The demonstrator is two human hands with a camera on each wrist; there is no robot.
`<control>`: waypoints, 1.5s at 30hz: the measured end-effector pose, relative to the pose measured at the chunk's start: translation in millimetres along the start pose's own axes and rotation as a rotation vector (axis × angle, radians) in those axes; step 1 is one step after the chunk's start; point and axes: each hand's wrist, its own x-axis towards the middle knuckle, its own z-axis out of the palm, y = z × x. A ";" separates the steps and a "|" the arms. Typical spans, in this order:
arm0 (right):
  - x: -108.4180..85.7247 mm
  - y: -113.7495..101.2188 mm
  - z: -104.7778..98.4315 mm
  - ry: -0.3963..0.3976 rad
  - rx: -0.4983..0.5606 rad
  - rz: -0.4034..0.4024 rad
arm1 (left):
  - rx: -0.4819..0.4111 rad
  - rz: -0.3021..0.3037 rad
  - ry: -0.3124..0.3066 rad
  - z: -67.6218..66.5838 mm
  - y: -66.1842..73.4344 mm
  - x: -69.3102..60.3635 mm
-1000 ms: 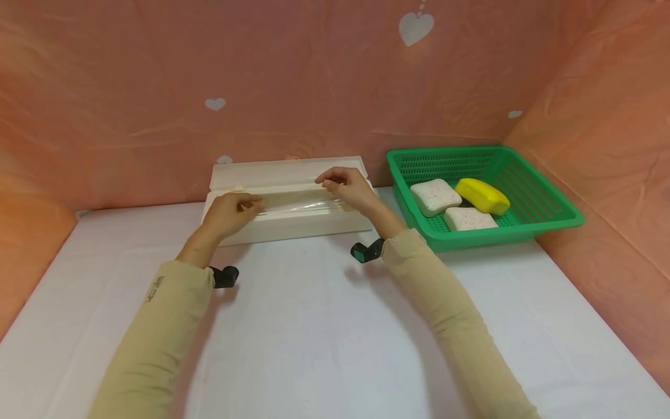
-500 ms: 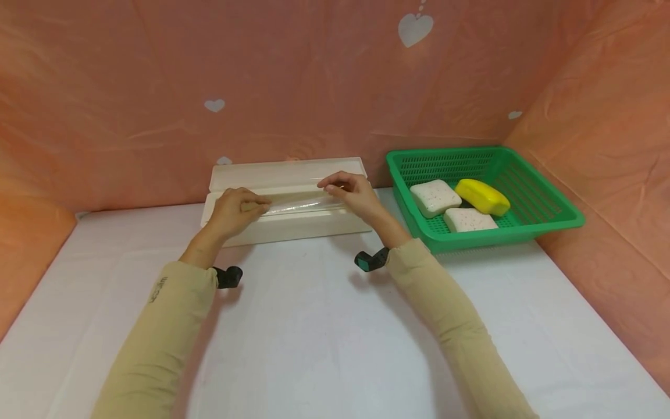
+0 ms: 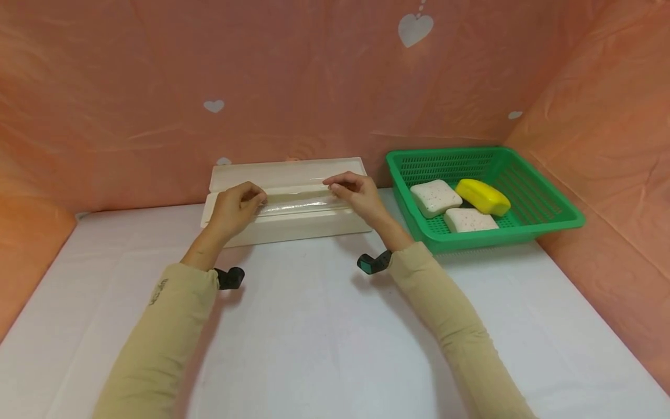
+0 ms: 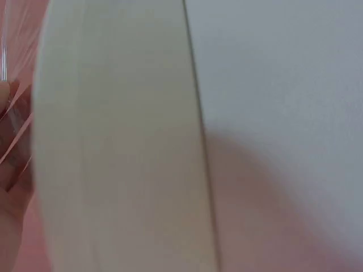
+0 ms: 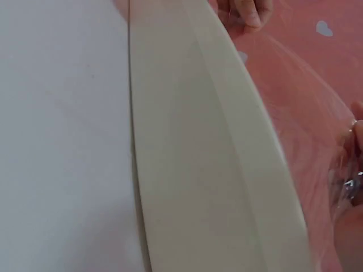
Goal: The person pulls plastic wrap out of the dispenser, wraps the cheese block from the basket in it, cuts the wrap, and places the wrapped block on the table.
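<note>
A long off-white box [image 3: 293, 228] stands with its lid [image 3: 282, 173] raised at the back. Clear film [image 3: 298, 205] stretches above its opening between the two hands. The left hand [image 3: 233, 210] pinches the film at the box's left part, thumb against fingers. At the right part the right hand [image 3: 361, 198] pinches the film's other side. In the left wrist view the box wall [image 4: 125, 141] covers most of the left hand [image 4: 12, 158]. The right wrist view has the film [image 5: 300, 107] spanning past the box [image 5: 198, 141] to the right hand [image 5: 349, 187] at the edge.
At the right stands a green basket [image 3: 502, 233] holding two speckled white blocks [image 3: 435, 196] and a yellow one [image 3: 483, 196]. A white cloth [image 3: 293, 337] covers the table. Behind it hangs a pink-orange curtain [image 3: 293, 75] with hearts. Dark wrist cameras sit below both hands.
Over the last second the left hand has shifted slightly right and up, and the right hand slightly right and down. The film remains between them; box and basket have stayed put.
</note>
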 end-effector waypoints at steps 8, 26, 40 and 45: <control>-0.4 -7.7 -7.4 0.015 -0.056 0.027 | 0.216 0.117 0.057 -8.4 7.0 -10.4; -4.3 -20.2 -4.5 -0.096 -0.235 0.006 | 0.244 0.262 0.103 -17.8 -6.8 -28.2; -9.3 -22.3 -8.0 -0.046 -0.026 -0.027 | -0.012 0.156 0.138 -37.6 -11.7 -41.8; -10.6 -27.6 -9.1 -0.045 0.002 -0.037 | -0.015 0.178 0.222 -41.0 -3.8 -43.4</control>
